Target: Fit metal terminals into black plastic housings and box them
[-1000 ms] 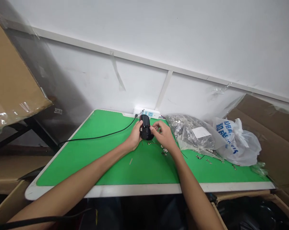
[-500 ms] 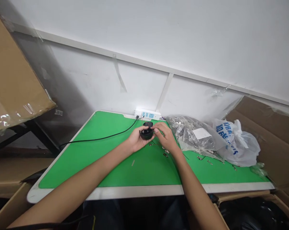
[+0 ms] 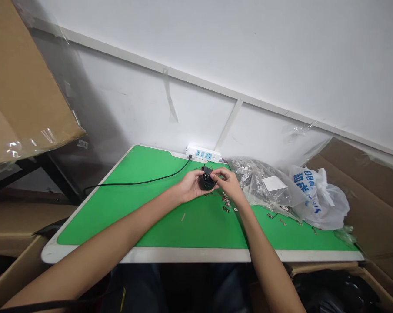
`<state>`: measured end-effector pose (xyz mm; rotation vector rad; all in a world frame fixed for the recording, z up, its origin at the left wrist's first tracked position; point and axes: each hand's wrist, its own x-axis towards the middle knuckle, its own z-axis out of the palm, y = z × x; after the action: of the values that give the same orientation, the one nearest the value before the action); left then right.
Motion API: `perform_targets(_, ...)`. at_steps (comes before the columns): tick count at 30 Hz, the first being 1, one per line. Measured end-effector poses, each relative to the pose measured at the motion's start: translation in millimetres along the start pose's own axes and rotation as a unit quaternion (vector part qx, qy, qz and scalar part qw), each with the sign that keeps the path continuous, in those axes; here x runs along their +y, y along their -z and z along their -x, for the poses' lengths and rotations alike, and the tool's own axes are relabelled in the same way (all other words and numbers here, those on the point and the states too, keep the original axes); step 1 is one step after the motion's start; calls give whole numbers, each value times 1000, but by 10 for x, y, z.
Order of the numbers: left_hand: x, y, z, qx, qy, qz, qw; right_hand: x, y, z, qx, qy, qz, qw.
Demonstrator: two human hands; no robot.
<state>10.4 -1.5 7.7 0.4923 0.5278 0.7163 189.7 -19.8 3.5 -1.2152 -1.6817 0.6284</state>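
Note:
A small round black part (image 3: 206, 181) is held just above the far middle of the green mat (image 3: 144, 208). My left hand (image 3: 190, 186) wraps around its left side. My right hand (image 3: 228, 184) pinches at its top right with thumb and fingers pressed together. Several small metal pieces (image 3: 227, 205) lie on the mat just below my right wrist. What the right fingertips hold besides the black part is too small to make out.
A white power strip (image 3: 203, 153) sits at the mat's far edge with a black cable (image 3: 134, 183) running left off the table. A clear bag of metal parts (image 3: 258, 182) and a white plastic bag (image 3: 318, 198) lie right. Cardboard boxes (image 3: 23, 100) stand on both sides.
The black part has been turned from upright to lower and end-on between my hands. Both hands stayed on it. The view has shifted slightly left and down.

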Motion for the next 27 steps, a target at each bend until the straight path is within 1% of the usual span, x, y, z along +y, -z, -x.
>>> perform_targets(3,-9,38,-23,-15,-1,-7,1000,1,-11,8,13,8,8,1000)
perform_targets(6,-16,56,-30,-14,-4,-12,1000,-15,-30,20,14,13,11,1000)
perform_targets(15,-38,-31,10,37,-7,-39,999,-31,-84,40,7,9,36,999)
perform_targets(23,-49,24,-39,62,-32,-72,995,-64,-168,68,-7,22,50,998)
perform_targets(27,-52,17,-37,66,-28,-84,994,-33,-194,76,-5,14,42,999)
